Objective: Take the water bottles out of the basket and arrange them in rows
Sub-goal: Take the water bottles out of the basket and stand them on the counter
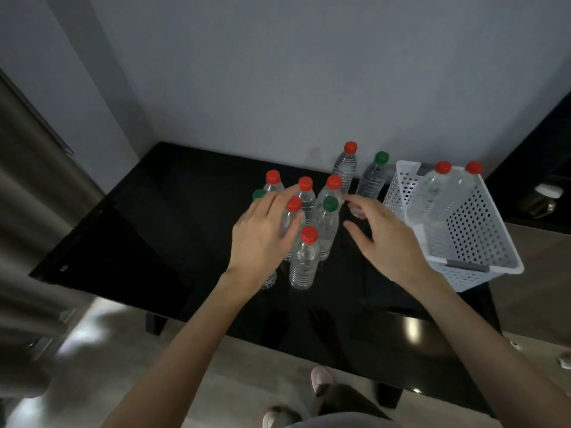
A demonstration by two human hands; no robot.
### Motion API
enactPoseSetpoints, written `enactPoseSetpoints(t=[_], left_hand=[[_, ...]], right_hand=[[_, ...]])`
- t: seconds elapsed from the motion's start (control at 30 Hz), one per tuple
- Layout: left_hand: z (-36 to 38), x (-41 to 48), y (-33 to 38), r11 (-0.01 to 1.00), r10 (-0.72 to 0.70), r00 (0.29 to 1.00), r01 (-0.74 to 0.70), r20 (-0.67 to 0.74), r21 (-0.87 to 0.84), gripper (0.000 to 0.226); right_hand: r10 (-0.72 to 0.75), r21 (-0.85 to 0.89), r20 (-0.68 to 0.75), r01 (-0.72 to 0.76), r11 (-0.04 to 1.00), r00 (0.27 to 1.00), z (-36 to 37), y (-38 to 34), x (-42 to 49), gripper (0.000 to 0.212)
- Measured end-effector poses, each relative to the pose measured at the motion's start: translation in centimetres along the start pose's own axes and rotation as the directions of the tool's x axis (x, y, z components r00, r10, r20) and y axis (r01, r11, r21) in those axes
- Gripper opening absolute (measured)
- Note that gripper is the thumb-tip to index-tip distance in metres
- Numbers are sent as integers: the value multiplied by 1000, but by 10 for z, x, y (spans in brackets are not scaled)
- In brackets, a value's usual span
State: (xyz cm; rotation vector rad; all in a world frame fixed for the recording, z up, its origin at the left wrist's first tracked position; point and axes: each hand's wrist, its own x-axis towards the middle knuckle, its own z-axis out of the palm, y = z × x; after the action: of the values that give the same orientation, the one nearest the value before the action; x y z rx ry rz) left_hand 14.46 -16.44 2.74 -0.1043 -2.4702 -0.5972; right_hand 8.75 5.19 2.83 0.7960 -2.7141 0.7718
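Several clear water bottles with red or green caps stand in a cluster (pixel 304 261) on the black table (pixel 148 230). My left hand (pixel 262 233) reaches over the cluster's left side with straight fingers, beside a red-capped bottle (pixel 292 217). My right hand (pixel 386 239) hovers open to the right of the cluster, holding nothing. Two more bottles, one red-capped (pixel 345 166) and one green-capped (pixel 372 177), stand further back near the wall. The white perforated basket (pixel 475 267) sits at the table's right end with two red-capped bottles (pixel 432 193) leaning inside.
A grey wall runs behind the table. A curtain (pixel 37 186) hangs at the left. My feet (pixel 321 378) show below the table's front edge on a glossy floor. Dark furniture (pixel 543 193) with small items stands at the far right.
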Motion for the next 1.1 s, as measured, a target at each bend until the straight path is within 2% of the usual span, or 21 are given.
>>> enactPoseSetpoints(t=[0.1, 0.2, 0.37, 0.6, 0.87, 1.0, 1.1], left_hand=[[11, 23, 39, 993, 53, 999, -54, -10, -101, 39], [36, 44, 74, 982, 62, 998, -58, 21, -178, 40], [108, 79, 120, 961, 26, 988, 18, 155, -277, 45], [228, 134, 162, 911, -75, 923, 217, 378, -350, 51], [328, 172, 172, 818, -241, 837, 447, 491, -361, 74], [360, 175, 175, 778, -256, 806, 499, 534, -381, 81], [380, 172, 170, 793, -252, 811, 485, 528, -368, 83]], right_hand=[[25, -95, -119, -36, 995, 993, -29, 20, 0, 28], [152, -80, -144, -165, 983, 978, -47, 53, 3, 25], [316, -20, -185, -325, 945, 930, -68, 123, 4, 26], [465, -77, -143, -478, 875, 874, -86, 230, 18, 34], [502, 45, -99, -500, 865, 859, -67, 316, 54, 66], [453, -75, -88, -460, 885, 887, -49, 341, 65, 71], [373, -153, -107, -386, 910, 922, -37, 353, 72, 70]])
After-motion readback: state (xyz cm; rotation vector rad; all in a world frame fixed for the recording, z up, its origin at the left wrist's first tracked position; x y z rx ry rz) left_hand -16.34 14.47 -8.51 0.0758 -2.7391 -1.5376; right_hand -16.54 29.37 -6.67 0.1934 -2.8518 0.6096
